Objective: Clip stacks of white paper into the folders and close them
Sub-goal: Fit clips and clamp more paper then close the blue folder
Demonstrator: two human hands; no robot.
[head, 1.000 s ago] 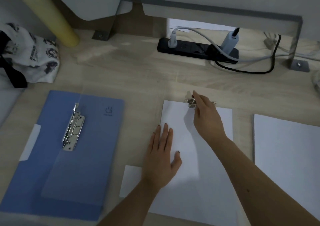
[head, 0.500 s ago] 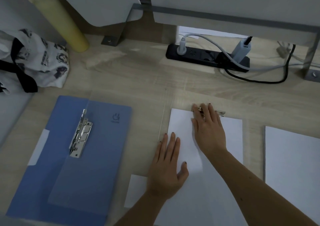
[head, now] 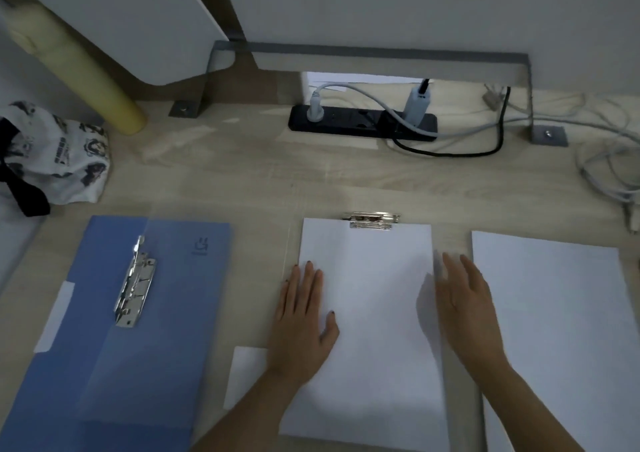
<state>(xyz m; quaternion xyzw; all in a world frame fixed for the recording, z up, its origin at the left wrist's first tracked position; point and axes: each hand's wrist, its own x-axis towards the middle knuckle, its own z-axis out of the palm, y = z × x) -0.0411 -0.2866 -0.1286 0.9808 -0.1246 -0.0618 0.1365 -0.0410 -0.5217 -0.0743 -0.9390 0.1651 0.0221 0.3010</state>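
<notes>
A pale wooden desk (head: 242, 174) fills the view, and on its left lies the open blue folder (head: 104, 330), flat, its silver clip mechanism (head: 135, 283) standing along the inside. In the middle sits a clear folder, hard to make out except for its faint left edge, and on it the centre stack of white paper (head: 370, 313), square to the desk, its top edge under the silver clamp (head: 373, 220), which lies flat across it. To the right, just apart from that stack, a second stack of white paper (head: 554, 313) lies loose on the desk. At the back a black power strip (head: 362, 124) carries a grey plug and a white adapter, cables trailing off to the right; a printed white cloth bag (head: 52, 160) slumps at far left beside a yellow tube (head: 79, 67). Now the hands: the left hand (head: 303, 323) lies palm down, fingers spread flat on the left margin of the clamped stack, pressing rather than gripping. The right hand (head: 464, 308) is open too, fingers extended and slightly blurred, at the right edge of that same stack, in the strip between the two stacks, holding nothing; whether it touches the paper cannot be told. The clamp sits well up from both hands.
</notes>
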